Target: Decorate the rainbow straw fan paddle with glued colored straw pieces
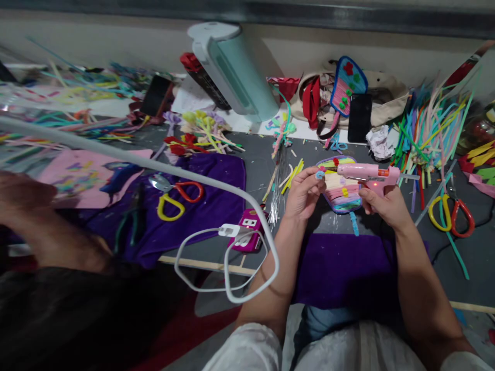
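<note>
My right hand [384, 203] is closed around the handle of a pink hot glue gun [361, 171], whose nozzle points left. My left hand [303, 193] pinches a small light-blue fuzzy curl [320, 175] at the fingertips, close to the nozzle. Beneath both lies a striped pipe-cleaner panel [342, 191] in yellow, pink, blue and purple, with a blue stem [355, 224] sticking out toward me. The glue gun and my fingers partly cover the panel. A purple cloth [346, 263] hangs over the table edge in front of me.
A white cable runs to a magenta power strip [247, 232]. Red-and-yellow scissors [450, 214] and a pipe-cleaner bundle [429, 129] lie at right. A jug [240, 72], phone [359, 117] and finished panel [348, 85] stand behind. At left is another person's arm [50, 226].
</note>
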Demonstrator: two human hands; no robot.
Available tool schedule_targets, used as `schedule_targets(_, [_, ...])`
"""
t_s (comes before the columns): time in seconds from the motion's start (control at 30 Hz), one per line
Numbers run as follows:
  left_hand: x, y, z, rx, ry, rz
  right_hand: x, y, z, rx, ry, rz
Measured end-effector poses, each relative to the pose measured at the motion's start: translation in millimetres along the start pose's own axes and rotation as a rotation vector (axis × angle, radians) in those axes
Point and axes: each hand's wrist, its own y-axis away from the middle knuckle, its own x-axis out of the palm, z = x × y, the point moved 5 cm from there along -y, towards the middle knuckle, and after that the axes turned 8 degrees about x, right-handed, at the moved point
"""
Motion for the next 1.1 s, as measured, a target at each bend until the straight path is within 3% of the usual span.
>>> schedule_targets(1.1, [-7.8, -2.6, 1.2, 0.035, -0.010, -0.007, 3.0, 1.3, -1.9, 0.012, 0.047, 0.046])
